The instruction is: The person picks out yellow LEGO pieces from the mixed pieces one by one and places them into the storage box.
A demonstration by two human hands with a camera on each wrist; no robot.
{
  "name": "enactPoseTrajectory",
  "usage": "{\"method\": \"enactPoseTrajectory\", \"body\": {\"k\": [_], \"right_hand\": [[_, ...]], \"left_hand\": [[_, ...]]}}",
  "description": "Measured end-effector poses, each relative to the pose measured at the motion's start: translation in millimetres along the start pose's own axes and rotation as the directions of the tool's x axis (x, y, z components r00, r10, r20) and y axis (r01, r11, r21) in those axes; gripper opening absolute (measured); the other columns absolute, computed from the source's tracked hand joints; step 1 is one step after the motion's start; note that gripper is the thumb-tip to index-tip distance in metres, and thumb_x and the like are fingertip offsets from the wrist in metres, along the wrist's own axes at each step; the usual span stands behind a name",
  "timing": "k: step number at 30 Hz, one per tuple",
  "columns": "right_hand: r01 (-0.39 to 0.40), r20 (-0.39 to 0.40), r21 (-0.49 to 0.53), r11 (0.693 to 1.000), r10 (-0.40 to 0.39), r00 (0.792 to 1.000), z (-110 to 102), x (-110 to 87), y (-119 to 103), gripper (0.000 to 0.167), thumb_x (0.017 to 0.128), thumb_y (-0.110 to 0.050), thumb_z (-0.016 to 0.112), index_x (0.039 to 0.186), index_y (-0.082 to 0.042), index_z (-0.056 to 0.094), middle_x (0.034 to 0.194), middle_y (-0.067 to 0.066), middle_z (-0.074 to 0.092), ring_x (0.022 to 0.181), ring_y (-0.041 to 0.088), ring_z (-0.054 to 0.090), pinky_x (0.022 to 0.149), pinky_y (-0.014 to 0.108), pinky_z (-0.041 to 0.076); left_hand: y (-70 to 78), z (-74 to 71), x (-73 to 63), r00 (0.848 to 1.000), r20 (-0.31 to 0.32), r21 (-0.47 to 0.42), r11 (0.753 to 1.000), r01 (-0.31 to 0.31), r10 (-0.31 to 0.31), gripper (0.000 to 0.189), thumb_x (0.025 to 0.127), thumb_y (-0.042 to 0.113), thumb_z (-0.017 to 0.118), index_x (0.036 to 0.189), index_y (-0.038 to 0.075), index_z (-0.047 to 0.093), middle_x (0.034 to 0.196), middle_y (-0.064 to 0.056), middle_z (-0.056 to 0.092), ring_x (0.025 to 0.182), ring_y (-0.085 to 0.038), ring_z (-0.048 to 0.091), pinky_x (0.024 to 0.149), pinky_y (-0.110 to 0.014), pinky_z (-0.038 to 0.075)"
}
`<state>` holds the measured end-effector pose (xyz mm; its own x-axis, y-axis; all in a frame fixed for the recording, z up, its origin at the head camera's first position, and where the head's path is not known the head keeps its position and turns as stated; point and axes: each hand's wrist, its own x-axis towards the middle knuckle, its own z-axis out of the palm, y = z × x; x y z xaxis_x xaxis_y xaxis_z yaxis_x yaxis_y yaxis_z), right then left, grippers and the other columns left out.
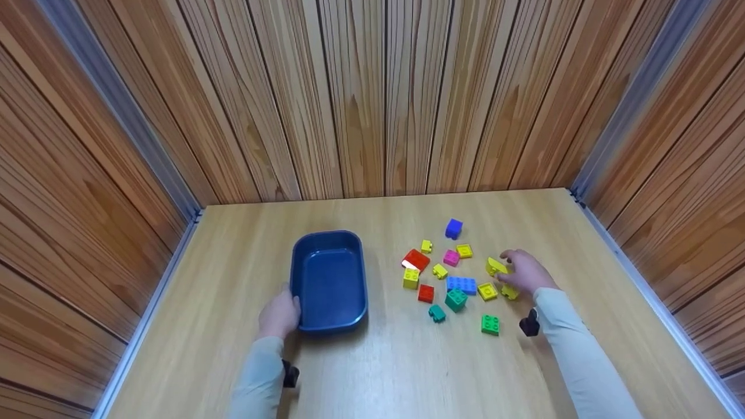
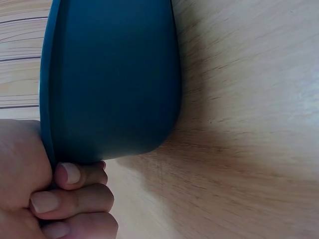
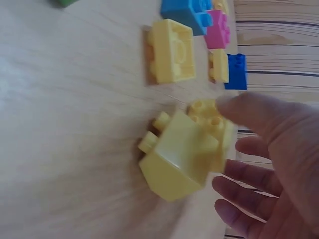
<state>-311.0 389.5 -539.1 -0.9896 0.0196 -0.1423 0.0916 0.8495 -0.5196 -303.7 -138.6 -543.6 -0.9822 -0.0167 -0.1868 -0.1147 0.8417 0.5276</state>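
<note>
A dark blue plastic tub (image 1: 330,285) stands on the table, left of the middle. My left hand (image 1: 279,313) grips its near left side; in the left wrist view the thumb lies by the rim and the fingers (image 2: 75,199) curl beneath it. Out to the right, my right hand (image 1: 527,273) reaches over two yellow toy bricks. One is a slanted brick (image 3: 179,154), the other a studded brick (image 3: 204,112) against it. The right thumb overlaps the studded brick's edge in the right wrist view, and the other fingers (image 3: 249,199) are spread loosely beside it.
Between tub and right hand lie several loose toy bricks, among them a red brick (image 1: 426,293), a blue brick (image 1: 461,284), a pink brick (image 1: 451,258) and a green brick (image 1: 490,325). A dark blue brick (image 1: 453,228) lies farthest back. Wooden walls (image 1: 384,116) enclose the table.
</note>
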Motion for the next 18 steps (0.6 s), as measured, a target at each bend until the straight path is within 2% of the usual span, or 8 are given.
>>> {"method": "enactPoseTrajectory", "body": {"k": [6,15,18], "right_hand": [[-0.023,-0.011,0.018,1.0,0.023,1.0,8.9,1.2,0.7,0.043,0.088,-0.013,0.068,0.126,0.001,0.055,0.121,0.023,0.056,0.106,0.038,0.054,0.094,0.057,0.042],[-0.035,-0.007,0.014,0.999,0.035,0.999,9.3,4.2,-0.1,0.045,0.089,-0.011,0.066,0.129,0.004,0.052,0.125,0.026,0.054,0.109,0.04,0.053,0.095,0.057,0.041],[-0.037,0.0,0.017,0.999,0.037,0.999,8.8,4.7,1.4,0.046,0.09,-0.011,0.066,0.13,0.004,0.051,0.126,0.026,0.054,0.109,0.04,0.052,0.095,0.058,0.04]], "left_hand": [[-1.8,-0.5,-3.5,1.0,0.001,0.0,1.0,0.008,-0.008,0.053,0.103,0.021,0.039,0.147,-0.006,0.025,0.14,-0.029,0.041,0.125,-0.043,0.044,0.099,-0.057,0.037],[0.6,-0.6,-2.0,0.999,-0.031,0.018,1.0,-0.016,0.017,0.051,0.102,0.019,0.041,0.145,-0.006,0.03,0.134,-0.028,0.049,0.118,-0.041,0.052,0.095,-0.055,0.042],[1.5,0.7,-0.6,1.0,-0.022,0.002,1.0,-0.008,0.008,0.051,0.102,0.02,0.04,0.145,-0.006,0.028,0.137,-0.028,0.046,0.122,-0.041,0.049,0.097,-0.055,0.04]]}}
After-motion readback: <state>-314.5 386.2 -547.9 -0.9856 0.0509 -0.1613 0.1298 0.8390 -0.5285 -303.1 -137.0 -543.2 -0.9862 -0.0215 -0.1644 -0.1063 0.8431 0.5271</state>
